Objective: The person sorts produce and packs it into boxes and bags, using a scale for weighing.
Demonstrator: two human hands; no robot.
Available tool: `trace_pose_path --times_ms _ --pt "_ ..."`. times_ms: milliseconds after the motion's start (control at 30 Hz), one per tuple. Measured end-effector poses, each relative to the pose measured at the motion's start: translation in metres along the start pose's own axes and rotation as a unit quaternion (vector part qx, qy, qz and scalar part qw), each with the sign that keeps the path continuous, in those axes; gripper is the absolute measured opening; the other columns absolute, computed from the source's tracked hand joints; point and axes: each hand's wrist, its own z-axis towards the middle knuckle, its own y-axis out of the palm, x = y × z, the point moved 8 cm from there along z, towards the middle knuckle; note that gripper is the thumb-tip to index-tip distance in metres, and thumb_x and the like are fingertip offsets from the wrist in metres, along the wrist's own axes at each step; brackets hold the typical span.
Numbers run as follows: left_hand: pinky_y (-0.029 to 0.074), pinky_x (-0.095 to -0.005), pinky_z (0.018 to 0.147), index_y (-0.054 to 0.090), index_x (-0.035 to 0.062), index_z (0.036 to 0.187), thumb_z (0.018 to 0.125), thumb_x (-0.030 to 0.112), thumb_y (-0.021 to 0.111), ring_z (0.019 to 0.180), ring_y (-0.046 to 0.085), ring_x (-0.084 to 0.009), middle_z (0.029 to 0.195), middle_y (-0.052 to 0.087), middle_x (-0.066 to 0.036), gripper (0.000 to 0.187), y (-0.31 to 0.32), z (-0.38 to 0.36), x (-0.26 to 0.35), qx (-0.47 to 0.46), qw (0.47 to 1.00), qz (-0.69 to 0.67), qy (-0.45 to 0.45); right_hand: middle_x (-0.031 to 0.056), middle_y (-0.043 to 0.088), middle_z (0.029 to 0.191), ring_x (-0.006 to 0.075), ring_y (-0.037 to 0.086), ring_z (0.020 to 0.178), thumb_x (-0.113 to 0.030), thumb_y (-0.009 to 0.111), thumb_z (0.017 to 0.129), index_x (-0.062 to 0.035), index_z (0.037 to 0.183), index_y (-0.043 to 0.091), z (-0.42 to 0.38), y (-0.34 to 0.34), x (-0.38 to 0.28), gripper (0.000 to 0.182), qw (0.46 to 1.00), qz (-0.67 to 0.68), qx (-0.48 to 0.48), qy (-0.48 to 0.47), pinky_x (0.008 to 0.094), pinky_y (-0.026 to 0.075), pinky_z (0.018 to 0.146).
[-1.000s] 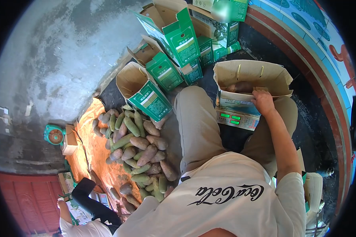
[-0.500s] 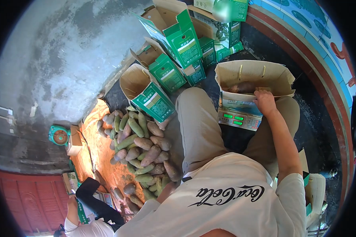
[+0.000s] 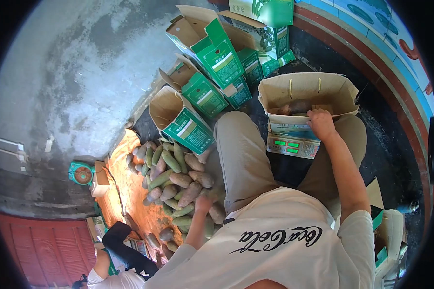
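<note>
The right hand (image 3: 321, 122) grips the carton (image 3: 333, 94); just forward-left of the nearer left hand (image 3: 204, 204), grip unclear, a reddish root (image 3: 191, 192) slants forward-right.

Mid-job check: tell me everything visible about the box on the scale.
The box looks like cardboard: plain brown inside, with blue-green and white print on its near outer wall. It stands upright, open at the top, on a scale. Two yellow cords hang against its far inner wall. At least one brown vegetable lies inside, partly hidden. The right hand's grip is on its near rim.
</note>
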Motion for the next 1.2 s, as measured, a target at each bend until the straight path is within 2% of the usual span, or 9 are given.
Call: trace_pose_path --times_ms 167,333,433,567,633,833,900,1000,1200 --pt "0.048 -0.0444 0.073 0.063 -0.0063 0.098 0.08 0.04 0.07 0.082 0.064 -0.0399 0.089 0.066 -0.026 0.05 -0.15 -0.042 0.097 0.302 0.928 -0.156 0.154 0.0056 0.064 0.087 0.0231 0.062 0.088 -0.023 0.071 0.074 -0.0112 0.088 0.062 0.0 0.005 0.001 0.021 1.0 0.004 -0.01 -0.001 0.0383 0.047 0.076" --pt "0.049 -0.0385 0.069 0.061 -0.0076 0.104 0.083 0.029 0.068 0.071 0.062 -0.0236 0.084 0.065 -0.017 0.043 -0.232 -0.079 0.198 0.336 0.869 -0.293 0.217 0.0061 0.064 0.087 0.0242 0.063 0.087 -0.023 0.07 0.076 -0.0112 0.089 0.063 0.0 0.006 0.002 0.019 1.0 0.02 -0.005 -0.004 0.0385 0.047 0.075" --pt "0.048 -0.0358 0.07 0.061 -0.0076 0.103 0.082 0.025 0.069 0.073 0.059 -0.0178 0.083 0.063 -0.012 0.039 -0.235 -0.073 0.255 0.212 0.843 -0.411 0.274 0.0062 0.064 0.087 0.0244 0.063 0.086 -0.023 0.07 0.076 -0.0111 0.089 0.063 -0.001 0.006 0.002 0.019 1.0 0.025 0.002 -0.005 0.0388 0.047 0.075" --pt "0.047 -0.0378 0.076 0.062 -0.0047 0.099 0.078 0.024 0.071 0.081 0.061 -0.0285 0.088 0.063 -0.017 0.037 -0.228 -0.073 0.342 0.195 0.853 -0.275 0.399 0.0061 0.064 0.086 0.024 0.063 0.086 -0.022 0.07 0.074 -0.0114 0.087 0.063 -0.003 0.002 0.001 0.018 0.999 0.032 0.014 -0.011 0.0387 0.047 0.075" --pt "0.048 -0.0282 0.07 0.063 -0.0027 0.104 0.081 0.024 0.071 0.079 0.061 -0.0142 0.086 0.065 -0.009 0.036 -0.219 -0.082 0.387 0.218 0.846 -0.185 0.45 0.0059 0.064 0.085 0.0235 0.063 0.086 -0.022 0.07 0.074 -0.0116 0.086 0.064 -0.004 0.002 0.001 0.017 0.999 0.033 0.019 -0.011 0.0381 0.047 0.075" --pt "0.047 -0.0335 0.086 0.056 -0.0012 0.117 0.081 0.02 0.071 0.093 0.061 -0.0231 0.102 0.064 -0.015 0.045 -0.142 -0.052 0.481 0.044 0.843 -0.279 0.458 0.0052 0.064 0.084 0.023 0.062 0.086 -0.021 0.069 0.074 -0.0123 0.085 0.064 -0.005 0.0 0.001 0.015 0.999 0.036 0.022 -0.008 0.0371 0.047 0.077" --pt "0.043 -0.0373 0.095 0.048 0.0011 0.128 0.082 0.022 0.068 0.111 0.057 -0.0334 0.117 0.06 -0.021 0.055 -0.133 -0.058 0.491 0.053 0.813 -0.306 0.492 0.0052 0.064 0.084 0.023 0.062 0.086 -0.021 0.068 0.074 -0.0123 0.084 0.064 -0.003 0.0 0.001 0.015 0.999 0.037 0.024 -0.012 0.0371 0.046 0.077" --pt "0.037 -0.0336 0.102 0.042 0.0024 0.134 0.082 0.012 0.066 0.122 0.049 -0.0227 0.127 0.055 -0.017 0.058 -0.141 -0.059 0.478 0.061 0.817 -0.309 0.483 0.0055 0.065 0.084 0.023 0.062 0.087 -0.021 0.068 0.074 -0.0122 0.084 0.064 -0.005 -0.001 0.003 0.014 0.999 0.038 0.023 -0.012 0.0372 0.046 0.077" --pt "0.042 -0.0403 0.096 0.058 0.0016 0.117 0.078 0.007 0.067 0.109 0.056 -0.0348 0.114 0.06 -0.019 0.04 -0.221 -0.086 0.379 0.342 0.769 -0.215 0.495 0.0064 0.065 0.086 0.0227 0.062 0.088 -0.021 0.069 0.074 -0.0121 0.084 0.063 0.0 -0.001 0.0 0.015 0.999 0.049 0.013 -0.013 0.0371 0.046 0.076"
